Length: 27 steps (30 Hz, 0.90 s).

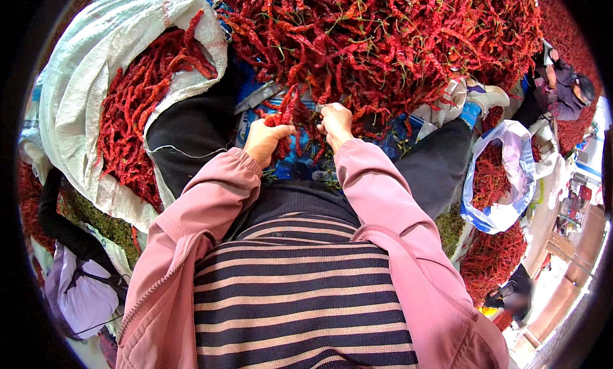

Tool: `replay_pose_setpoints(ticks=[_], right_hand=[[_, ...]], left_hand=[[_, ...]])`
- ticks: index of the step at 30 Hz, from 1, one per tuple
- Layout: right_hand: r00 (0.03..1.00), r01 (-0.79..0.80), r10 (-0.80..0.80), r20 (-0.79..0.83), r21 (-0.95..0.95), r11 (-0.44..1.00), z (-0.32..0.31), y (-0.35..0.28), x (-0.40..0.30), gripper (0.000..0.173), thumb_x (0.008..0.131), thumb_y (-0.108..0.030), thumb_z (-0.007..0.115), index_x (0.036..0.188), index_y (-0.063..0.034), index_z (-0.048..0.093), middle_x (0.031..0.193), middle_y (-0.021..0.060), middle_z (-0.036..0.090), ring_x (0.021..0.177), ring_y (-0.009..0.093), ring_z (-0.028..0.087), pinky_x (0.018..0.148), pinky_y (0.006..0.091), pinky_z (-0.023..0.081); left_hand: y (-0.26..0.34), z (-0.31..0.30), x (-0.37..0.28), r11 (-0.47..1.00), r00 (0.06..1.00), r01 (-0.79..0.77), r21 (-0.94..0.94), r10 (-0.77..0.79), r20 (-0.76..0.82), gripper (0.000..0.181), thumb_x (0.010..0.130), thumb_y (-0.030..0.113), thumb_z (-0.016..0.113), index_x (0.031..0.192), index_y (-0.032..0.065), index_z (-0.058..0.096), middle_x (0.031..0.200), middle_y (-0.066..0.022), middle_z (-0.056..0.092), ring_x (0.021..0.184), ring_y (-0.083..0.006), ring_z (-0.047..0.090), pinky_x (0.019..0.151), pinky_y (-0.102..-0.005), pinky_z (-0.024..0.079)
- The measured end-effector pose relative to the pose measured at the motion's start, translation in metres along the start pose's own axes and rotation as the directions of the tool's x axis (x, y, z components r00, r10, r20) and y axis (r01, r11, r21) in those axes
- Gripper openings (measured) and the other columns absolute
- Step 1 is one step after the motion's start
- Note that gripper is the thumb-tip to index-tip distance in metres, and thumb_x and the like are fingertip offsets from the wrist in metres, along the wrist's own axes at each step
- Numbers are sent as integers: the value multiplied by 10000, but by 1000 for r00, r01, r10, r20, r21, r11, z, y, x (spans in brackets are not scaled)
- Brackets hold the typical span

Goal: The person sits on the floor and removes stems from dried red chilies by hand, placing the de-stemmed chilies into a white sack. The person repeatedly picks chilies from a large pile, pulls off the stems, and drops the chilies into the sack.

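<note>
My left hand [268, 138] is closed around a bunch of dried red chili peppers [286, 108], which stick out above and below the fingers. To its right, level with it, my right hand [336, 122] is held with bent fingers at the near edge of a large heap of red chilies [383, 38]; whether it pinches a pepper or stem cannot be made out. Many chilies in the heap have green or pale stems. Below the hands, loose chilies and stem bits lie on a blue printed sheet [299, 170] between my legs.
An open white woven sack [76, 96] of red chilies [139, 115] leans at my left leg. A clear and blue plastic bag [519, 177] stands beyond my right leg, near more chilies [493, 259]. Other people sit at the left [86, 292], upper right [565, 91] and lower right [515, 290].
</note>
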State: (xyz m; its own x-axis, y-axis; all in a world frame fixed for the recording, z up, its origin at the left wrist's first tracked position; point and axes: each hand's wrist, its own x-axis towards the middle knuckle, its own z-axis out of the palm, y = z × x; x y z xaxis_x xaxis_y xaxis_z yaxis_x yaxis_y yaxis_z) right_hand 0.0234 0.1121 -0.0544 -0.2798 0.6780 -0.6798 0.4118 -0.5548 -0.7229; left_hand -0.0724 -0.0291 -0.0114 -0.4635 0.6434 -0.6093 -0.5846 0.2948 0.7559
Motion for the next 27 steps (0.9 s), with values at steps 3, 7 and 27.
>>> replay_pose_setpoints(ticks=[3,7,27], right_hand=[[998,-48,43,41,149,988,-12,1,-5,78,787,-61,495,844,-35,541,674,21,498,482,91,440,413,240,427],[999,-43,42,28,38,998,-19,5,-11,135,778,-101,562,882,-18,543,680,45,533,506,125,493,442,264,456],[984,175,-174,27,-254,951,-64,10,-43,81,744,-64,597,763,13,580,645,30,546,527,86,491,458,234,426]], left_hand=[[1,-1,0,1000,1000,10,-16,-10,-24,69,711,35,631,759,-9,609,681,-76,616,536,-139,543,519,-249,428],[-5,-1,3,1000,999,-18,-3,18,-41,71,706,35,628,760,-8,610,679,-76,617,538,-136,542,521,-248,426],[-16,14,9,1000,1000,-14,-9,14,2,108,710,30,634,809,-6,611,717,-82,624,564,-137,539,550,-258,429]])
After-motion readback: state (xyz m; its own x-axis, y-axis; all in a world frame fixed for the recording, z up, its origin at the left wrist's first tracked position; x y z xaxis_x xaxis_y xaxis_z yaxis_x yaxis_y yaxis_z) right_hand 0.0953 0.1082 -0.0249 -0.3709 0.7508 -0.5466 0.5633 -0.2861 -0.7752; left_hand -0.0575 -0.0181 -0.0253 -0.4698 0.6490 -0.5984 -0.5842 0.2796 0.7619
